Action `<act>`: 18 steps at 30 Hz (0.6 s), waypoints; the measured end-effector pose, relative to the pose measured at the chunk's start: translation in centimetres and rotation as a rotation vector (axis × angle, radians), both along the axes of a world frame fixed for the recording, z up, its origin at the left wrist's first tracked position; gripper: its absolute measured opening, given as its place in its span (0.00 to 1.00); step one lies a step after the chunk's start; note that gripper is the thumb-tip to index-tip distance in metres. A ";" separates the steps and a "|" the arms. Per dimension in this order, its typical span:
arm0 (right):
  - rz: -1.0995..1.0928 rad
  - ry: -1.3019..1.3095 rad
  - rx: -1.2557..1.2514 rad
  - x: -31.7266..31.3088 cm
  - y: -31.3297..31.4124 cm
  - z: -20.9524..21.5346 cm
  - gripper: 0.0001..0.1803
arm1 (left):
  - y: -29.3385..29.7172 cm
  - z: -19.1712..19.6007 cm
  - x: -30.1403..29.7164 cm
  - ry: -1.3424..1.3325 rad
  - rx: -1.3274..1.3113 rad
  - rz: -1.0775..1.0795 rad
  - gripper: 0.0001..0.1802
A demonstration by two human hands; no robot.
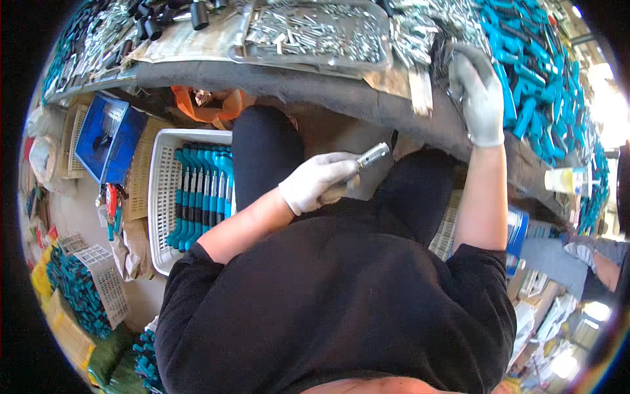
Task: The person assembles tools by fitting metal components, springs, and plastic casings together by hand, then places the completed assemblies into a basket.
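My left hand, in a whitish glove, is closed around a short silver metal tube with a slot in its side. It holds the tube above my lap, its end pointing up and to the right. My right hand, gloved alike, reaches to the workbench's front edge. Its fingers curl over a heap of thin dark pieces; the fingertips are hidden, so what they grip is unclear. Left of it, a clear plastic tray holds many small silver metal parts.
Teal plastic parts are heaped on the bench at right, near a pale cup. A white basket of teal-and-black handled tools stands beside my left leg. Further left is a blue bin. An orange bag lies under the bench.
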State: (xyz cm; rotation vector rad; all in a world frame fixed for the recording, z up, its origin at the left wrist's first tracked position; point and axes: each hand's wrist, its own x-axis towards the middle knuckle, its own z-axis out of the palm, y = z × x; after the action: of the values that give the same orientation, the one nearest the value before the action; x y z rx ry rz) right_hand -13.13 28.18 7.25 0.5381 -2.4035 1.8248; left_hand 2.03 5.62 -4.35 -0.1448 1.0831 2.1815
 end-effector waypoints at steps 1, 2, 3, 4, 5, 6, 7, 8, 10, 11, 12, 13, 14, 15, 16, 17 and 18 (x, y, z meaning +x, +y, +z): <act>-0.011 -0.040 0.082 1.9 1.1 -0.1 0.15 | 0.4 0.4 0.0 0.008 -0.012 -0.011 0.17; 0.020 0.090 0.179 2.6 2.8 -1.6 0.15 | 0.8 0.7 0.2 0.003 -0.017 -0.032 0.17; 0.044 -0.045 0.201 4.3 4.0 -2.1 0.15 | 1.1 1.0 0.4 -0.002 -0.022 -0.056 0.16; 0.066 -0.175 0.221 6.1 5.0 -2.5 0.15 | 1.6 1.4 0.1 0.001 -0.023 -0.082 0.16; 0.110 -0.159 0.266 7.2 5.7 -3.4 0.15 | 2.1 2.0 0.3 0.048 -0.071 -0.112 0.17; 0.141 -0.138 0.318 8.1 6.5 -4.3 0.15 | 2.7 2.0 0.2 0.068 -0.062 -0.155 0.17; 0.142 -0.229 0.302 9.0 6.7 -4.7 0.14 | 3.0 2.1 0.2 0.071 -0.114 -0.210 0.18; 0.147 -0.319 0.284 9.7 6.5 -5.1 0.13 | 3.3 2.1 0.2 0.074 -0.166 -0.259 0.19; 0.171 -0.274 0.318 10.6 7.1 -6.5 0.14 | 4.1 2.8 0.7 0.090 -0.264 -0.314 0.19; 0.203 -0.308 0.304 11.1 7.0 -6.3 0.15 | 4.4 3.1 0.6 0.112 -0.289 -0.365 0.17; 0.240 -0.343 0.289 11.7 6.6 -6.1 0.15 | 4.9 3.3 0.8 0.110 -0.292 -0.354 0.17; 0.255 -0.338 0.300 12.0 6.4 -6.5 0.16 | 5.4 3.5 0.8 0.106 -0.299 -0.372 0.17; 0.273 -0.334 0.311 12.2 6.2 -6.9 0.17 | 5.8 3.6 0.7 0.102 -0.306 -0.388 0.17; 0.302 -0.243 0.390 12.4 5.9 -6.7 0.18 | 6.1 3.6 0.8 0.087 -0.304 -0.365 0.17; 0.280 -0.212 0.383 12.7 5.8 -7.3 0.19 | 6.4 3.7 0.8 0.096 -0.303 -0.374 0.17; 0.277 -0.212 0.377 12.9 5.9 -7.5 0.18 | 6.5 3.8 0.8 0.089 -0.268 -0.364 0.18; 0.284 -0.215 0.368 13.0 6.0 -7.6 0.18 | 6.5 3.7 0.8 0.076 -0.234 -0.345 0.21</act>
State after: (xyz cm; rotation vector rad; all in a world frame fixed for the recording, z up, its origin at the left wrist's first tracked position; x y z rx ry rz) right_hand -0.18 34.17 -0.31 0.7848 -2.9710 1.6049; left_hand 2.82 12.15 -0.63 0.0212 1.3001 1.7634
